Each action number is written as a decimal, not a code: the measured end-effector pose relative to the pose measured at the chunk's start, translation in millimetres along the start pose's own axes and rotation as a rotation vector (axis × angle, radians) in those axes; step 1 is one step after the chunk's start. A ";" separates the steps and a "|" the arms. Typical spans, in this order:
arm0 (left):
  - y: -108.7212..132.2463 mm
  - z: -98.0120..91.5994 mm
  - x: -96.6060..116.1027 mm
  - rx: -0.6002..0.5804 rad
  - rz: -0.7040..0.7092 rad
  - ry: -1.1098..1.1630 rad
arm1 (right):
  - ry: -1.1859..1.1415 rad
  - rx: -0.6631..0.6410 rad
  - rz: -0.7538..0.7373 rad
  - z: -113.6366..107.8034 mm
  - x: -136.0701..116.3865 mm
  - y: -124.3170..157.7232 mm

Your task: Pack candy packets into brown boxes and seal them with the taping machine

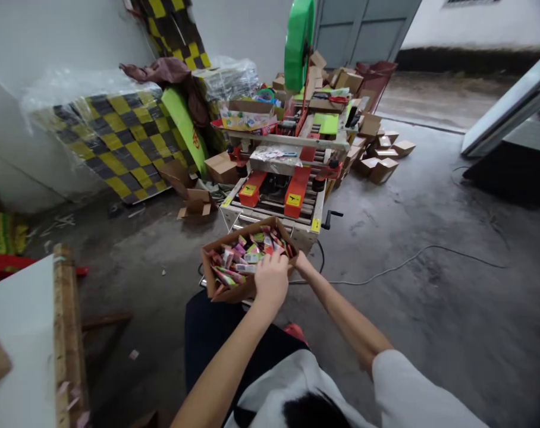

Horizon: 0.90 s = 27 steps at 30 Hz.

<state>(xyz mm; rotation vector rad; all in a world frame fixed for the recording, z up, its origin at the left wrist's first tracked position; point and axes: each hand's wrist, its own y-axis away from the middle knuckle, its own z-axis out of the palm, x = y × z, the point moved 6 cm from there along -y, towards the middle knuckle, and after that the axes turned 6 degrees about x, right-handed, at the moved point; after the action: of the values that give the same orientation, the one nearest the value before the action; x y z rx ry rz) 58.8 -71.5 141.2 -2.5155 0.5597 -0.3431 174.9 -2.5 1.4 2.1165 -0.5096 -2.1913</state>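
Note:
An open cardboard box (231,293) full of small colourful packets (247,257) rests, slightly turned, at the near end of a roller-bed carton sealing machine (274,205). My left hand (271,274) is hooked over the box's near wall, its fingertips inside against the packets. At the right end of the box, my right hand (300,263) grips the wall near the corner; its fingers are partly hidden behind the cardboard. The box flaps are not seen raised.
A crank handle (332,219) juts from the machine's right side, and a grey cable (404,261) crosses the floor. Small cartons (381,160) lie beyond it. Wrapped yellow-and-black stacks (118,137) stand left; a white-topped table (22,339) is at near left.

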 end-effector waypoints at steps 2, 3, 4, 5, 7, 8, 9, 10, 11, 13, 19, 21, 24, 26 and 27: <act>3.8 -0.9 10.2 0.062 0.023 0.111 | 0.020 0.039 -0.044 -19.7 -14.7 -4.4; 8.4 -11.1 10.4 0.129 0.041 0.182 | 0.012 0.050 -0.052 -28.1 -22.4 -3.8; 14.7 -26.2 5.2 0.214 0.052 0.238 | 0.003 0.044 -0.062 -34.9 -30.7 -1.5; 22.6 -44.7 -6.0 0.312 0.054 0.263 | -0.010 0.022 -0.072 -40.0 -39.5 1.7; 39.5 -81.3 -46.7 0.497 -0.027 0.225 | -0.029 -0.082 -0.098 -43.7 -58.1 8.8; 46.7 -94.8 -74.5 0.556 -0.127 0.202 | -0.027 -0.153 -0.116 -42.8 -67.6 11.8; 51.7 -101.2 -105.0 0.557 -0.262 0.230 | -0.015 -0.228 -0.138 -40.6 -76.9 13.9; 54.0 -99.3 -134.1 0.497 -0.401 0.321 | 0.009 -0.298 -0.161 -37.5 -85.5 15.1; 54.2 -90.3 -158.2 0.393 -0.523 0.446 | 0.046 -0.353 -0.185 -34.3 -93.1 15.3; 48.9 -61.6 -182.5 0.126 -0.654 0.694 | 0.160 -0.426 -0.248 -27.0 -105.7 14.6; 23.3 2.8 -147.5 -0.516 -0.445 0.805 | 0.585 -0.757 -0.508 14.2 -116.0 34.8; 19.5 12.1 -138.3 -0.597 -0.367 0.746 | 0.721 -0.815 -0.581 26.2 -114.2 41.8; 17.1 21.2 -135.5 -0.659 -0.290 0.646 | 0.904 -0.823 -0.579 35.9 -111.8 42.9; 16.1 24.5 -137.8 -0.691 -0.269 0.624 | 0.934 -0.804 -0.551 38.4 -114.4 39.9; 15.7 25.3 -139.4 -0.710 -0.268 0.649 | 0.924 -0.801 -0.538 39.7 -116.2 38.0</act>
<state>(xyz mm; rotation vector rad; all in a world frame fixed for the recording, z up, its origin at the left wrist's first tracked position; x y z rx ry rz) -60.3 -8.9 94.1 -3.1536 0.6639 -1.2863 135.9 0.0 123.9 2.4819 0.8988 -0.9409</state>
